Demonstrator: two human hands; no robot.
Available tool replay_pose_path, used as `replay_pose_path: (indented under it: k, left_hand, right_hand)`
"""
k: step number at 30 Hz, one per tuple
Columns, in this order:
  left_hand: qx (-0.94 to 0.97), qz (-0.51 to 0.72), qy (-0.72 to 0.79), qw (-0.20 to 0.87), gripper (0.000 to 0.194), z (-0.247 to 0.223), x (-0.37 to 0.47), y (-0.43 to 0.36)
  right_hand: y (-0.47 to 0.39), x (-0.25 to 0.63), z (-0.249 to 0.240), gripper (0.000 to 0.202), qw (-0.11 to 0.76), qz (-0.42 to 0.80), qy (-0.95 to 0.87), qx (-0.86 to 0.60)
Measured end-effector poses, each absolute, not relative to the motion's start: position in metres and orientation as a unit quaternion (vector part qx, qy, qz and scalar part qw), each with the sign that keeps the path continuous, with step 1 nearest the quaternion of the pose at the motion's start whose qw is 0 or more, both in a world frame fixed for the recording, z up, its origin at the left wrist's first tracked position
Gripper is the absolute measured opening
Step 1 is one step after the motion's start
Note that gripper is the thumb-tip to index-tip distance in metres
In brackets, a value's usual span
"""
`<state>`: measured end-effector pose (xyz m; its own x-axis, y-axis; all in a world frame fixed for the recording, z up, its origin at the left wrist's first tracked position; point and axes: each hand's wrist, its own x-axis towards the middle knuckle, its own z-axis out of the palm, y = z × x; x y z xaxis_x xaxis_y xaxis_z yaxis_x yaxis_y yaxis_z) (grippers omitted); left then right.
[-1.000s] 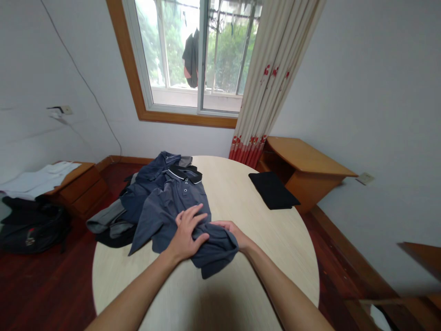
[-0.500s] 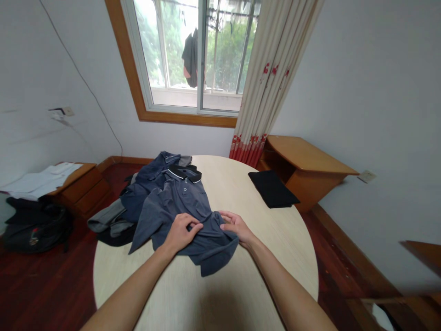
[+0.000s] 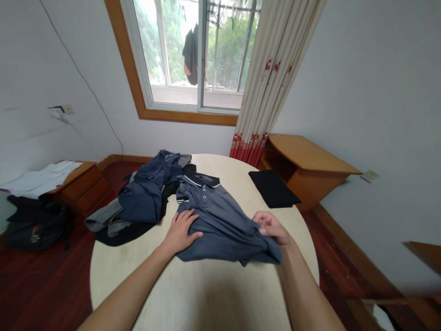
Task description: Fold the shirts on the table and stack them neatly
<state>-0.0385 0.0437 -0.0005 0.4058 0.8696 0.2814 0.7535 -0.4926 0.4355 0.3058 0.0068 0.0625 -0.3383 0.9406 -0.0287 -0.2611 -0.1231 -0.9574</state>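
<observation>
A dark grey polo shirt [image 3: 220,220] with a black, white-edged collar lies across the middle of the round pale table [image 3: 206,294]. My left hand [image 3: 182,231] rests flat on the shirt's left side with its fingers spread. At the shirt's right side, my right hand [image 3: 272,228] pinches the fabric, which is pulled out to the right and blurred at its lower corner. Left of the shirt is a loose pile of navy [image 3: 143,195], grey and black clothes. A folded black cloth [image 3: 274,188] lies on the table's right part.
A wooden desk [image 3: 310,154] stands beyond the table's right edge, next to a long curtain [image 3: 272,87]. Papers [image 3: 43,177] lie on a low cabinet [image 3: 82,188] at the left, with a black bag [image 3: 37,225] on the floor.
The polo shirt has shifted right, off the pile, and is stretched wider. My right hand has moved right with the fabric; my left hand has flattened and its fingers have spread.
</observation>
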Motion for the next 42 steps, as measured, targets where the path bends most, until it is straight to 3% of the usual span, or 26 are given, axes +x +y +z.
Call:
replay_pose_path:
  k: [3, 6, 11, 14, 16, 18, 21, 23, 25, 29, 33, 36, 42]
  left_hand:
    - [0.841, 0.237, 0.47, 0.125, 0.033, 0.002, -0.037, 0.046]
    - [0.841, 0.247, 0.46, 0.143, 0.012, 0.015, -0.035, 0.045]
    - [0.829, 0.188, 0.454, 0.265, 0.014, 0.048, -0.051, 0.021]
    - [0.811, 0.028, 0.332, 0.481, 0.023, 0.065, -0.069, 0.008]
    - [0.76, 0.012, 0.295, 0.58, 0.031, 0.068, -0.076, 0.011]
    - [0.744, 0.138, 0.355, 0.549, 0.038, 0.064, -0.077, 0.024]
    - [0.751, 0.34, 0.47, 0.316, 0.032, 0.045, -0.075, 0.051]
    - [0.752, 0.368, 0.508, 0.2, 0.032, 0.029, -0.075, 0.065]
    - [0.754, 0.353, 0.532, 0.153, 0.038, 0.014, -0.075, 0.072]
    - [0.765, 0.324, 0.534, 0.158, 0.032, 0.002, -0.068, 0.07]
    - [0.746, 0.37, 0.51, 0.215, 0.018, 0.006, -0.059, 0.064]
    - [0.702, 0.421, 0.524, 0.237, 0.012, 0.011, -0.059, 0.064]
    - [0.602, 0.528, 0.533, 0.273, 0.028, 0.017, -0.07, 0.066]
  right_hand:
    - [0.006, 0.289, 0.059, 0.047, 0.356, 0.679, -0.548, -0.335]
    - [0.023, 0.277, 0.042, 0.043, 0.417, 0.546, -0.574, -0.446]
    - [0.046, 0.285, 0.011, 0.027, 0.414, 0.265, -0.618, -0.613]
    - [0.044, 0.289, 0.008, 0.027, 0.379, 0.218, -0.644, -0.627]
    - [0.04, 0.286, 0.012, 0.027, 0.348, 0.217, -0.656, -0.633]
    - [0.036, 0.281, 0.018, 0.027, 0.306, 0.23, -0.666, -0.641]
    - [0.032, 0.274, 0.025, 0.028, 0.239, 0.244, -0.679, -0.65]
    - [0.03, 0.272, 0.027, 0.028, 0.219, 0.255, -0.686, -0.645]
    - [0.028, 0.272, 0.026, 0.029, 0.215, 0.273, -0.692, -0.633]
    - [0.027, 0.273, 0.019, 0.034, 0.228, 0.302, -0.695, -0.611]
    - [0.032, 0.279, 0.016, 0.028, 0.283, 0.286, -0.678, -0.616]
    - [0.037, 0.297, 0.022, 0.027, 0.341, 0.218, -0.64, -0.653]
    - [0.038, 0.352, 0.039, 0.035, 0.46, 0.026, -0.475, -0.749]
